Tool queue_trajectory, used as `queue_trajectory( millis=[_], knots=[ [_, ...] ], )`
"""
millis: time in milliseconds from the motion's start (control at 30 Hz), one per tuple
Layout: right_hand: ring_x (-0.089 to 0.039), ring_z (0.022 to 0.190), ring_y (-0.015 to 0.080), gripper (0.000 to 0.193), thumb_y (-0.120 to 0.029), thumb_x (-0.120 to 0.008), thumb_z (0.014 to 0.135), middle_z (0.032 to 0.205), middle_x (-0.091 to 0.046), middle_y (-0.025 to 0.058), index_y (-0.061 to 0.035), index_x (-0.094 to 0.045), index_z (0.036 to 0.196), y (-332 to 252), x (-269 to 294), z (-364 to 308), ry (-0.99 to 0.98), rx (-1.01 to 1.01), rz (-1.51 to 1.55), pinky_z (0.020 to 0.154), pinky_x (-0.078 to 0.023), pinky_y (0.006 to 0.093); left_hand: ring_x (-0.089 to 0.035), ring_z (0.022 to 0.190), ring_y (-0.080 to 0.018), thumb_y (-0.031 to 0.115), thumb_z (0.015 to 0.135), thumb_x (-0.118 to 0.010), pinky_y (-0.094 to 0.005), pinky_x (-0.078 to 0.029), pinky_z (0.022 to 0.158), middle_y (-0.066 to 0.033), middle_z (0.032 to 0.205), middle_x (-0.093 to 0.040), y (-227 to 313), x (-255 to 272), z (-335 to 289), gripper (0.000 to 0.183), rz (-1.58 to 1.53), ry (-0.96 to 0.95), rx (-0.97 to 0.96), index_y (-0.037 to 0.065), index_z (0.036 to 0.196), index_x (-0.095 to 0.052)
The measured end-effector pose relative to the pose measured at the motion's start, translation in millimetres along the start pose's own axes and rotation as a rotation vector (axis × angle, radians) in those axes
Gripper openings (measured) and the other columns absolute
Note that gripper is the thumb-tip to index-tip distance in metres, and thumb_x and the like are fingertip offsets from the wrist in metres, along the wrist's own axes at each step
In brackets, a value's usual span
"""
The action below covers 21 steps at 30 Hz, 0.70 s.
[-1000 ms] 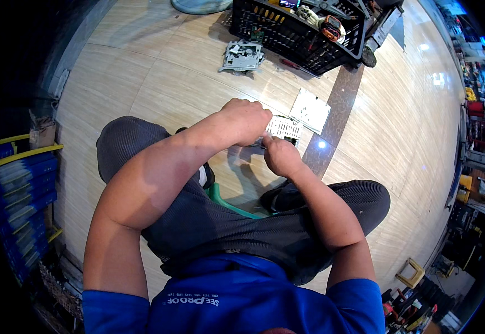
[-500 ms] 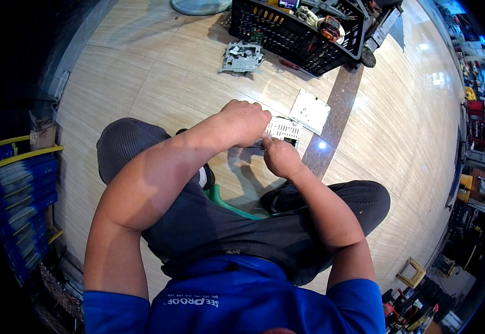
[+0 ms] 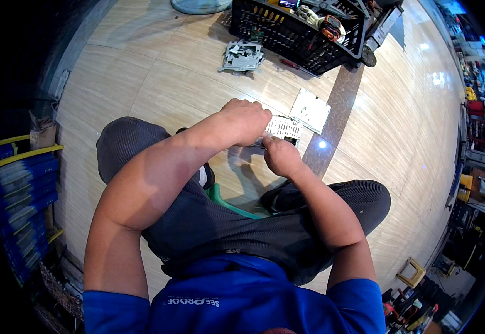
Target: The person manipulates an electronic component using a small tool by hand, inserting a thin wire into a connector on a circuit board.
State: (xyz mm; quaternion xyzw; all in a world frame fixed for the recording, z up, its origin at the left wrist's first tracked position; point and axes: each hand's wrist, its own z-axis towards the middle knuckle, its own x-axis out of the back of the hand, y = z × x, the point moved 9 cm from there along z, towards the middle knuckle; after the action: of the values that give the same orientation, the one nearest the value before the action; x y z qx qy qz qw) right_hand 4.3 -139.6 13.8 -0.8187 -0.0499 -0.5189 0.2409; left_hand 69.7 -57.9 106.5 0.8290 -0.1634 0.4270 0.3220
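Observation:
A whitish slotted metal case (image 3: 285,129), like an electronics housing, is low in front of me between my bent knees. My left hand (image 3: 245,122) is closed at its left end, fingers curled down and partly hidden beneath the knuckles. At the near edge, my right hand (image 3: 283,158) grips the case with bent fingers, its thumb close to the left hand. Whether a small tool sits between the hands is too hidden to tell. Just beyond the case, a flat white metal cover (image 3: 310,111) with small holes lies on the floor.
A grey metal drive mechanism (image 3: 241,57) lies farther off on the tiles. Behind it stands a black plastic crate (image 3: 298,39) of cables and tools, with a red-handled tool (image 3: 290,64) at its base. Blue bins (image 3: 28,189) line the left side; crowded shelves (image 3: 479,111) run along the right.

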Motion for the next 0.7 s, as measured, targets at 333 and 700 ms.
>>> queue_trajectory(
  millis=[333,700],
  knots=[
    [-0.069,0.086,0.0369,0.018,-0.008,-0.052,0.085,0.093,-0.068,0.0225,-0.0003,-0.060,0.100,1.2,-1.9,1.1,-0.023,-0.015,0.007,0.076,-0.056,0.0455,-0.065,0.107,-0.0350,0.027,0.090,-0.069,-0.0457,-0.051,0.090,-0.0182,0.109,-0.067,-0.9,-0.2,0.4,0.032,0.005,0.026,-0.011,0.004,0.112,-0.064],
    [-0.069,0.087,0.0374,0.017,-0.008,-0.052,0.086,0.094,-0.067,0.0230,0.0002,-0.060,0.098,1.6,-0.5,0.7,-0.004,-0.007,0.036,0.077,-0.056,0.0459,-0.065,0.106,-0.0351,0.028,0.091,-0.068,-0.0460,-0.051,0.090,-0.0183,0.109,-0.067,-1.6,-1.8,1.3,0.032,0.001,0.003,-0.008,0.004,0.112,-0.064]
  ],
)
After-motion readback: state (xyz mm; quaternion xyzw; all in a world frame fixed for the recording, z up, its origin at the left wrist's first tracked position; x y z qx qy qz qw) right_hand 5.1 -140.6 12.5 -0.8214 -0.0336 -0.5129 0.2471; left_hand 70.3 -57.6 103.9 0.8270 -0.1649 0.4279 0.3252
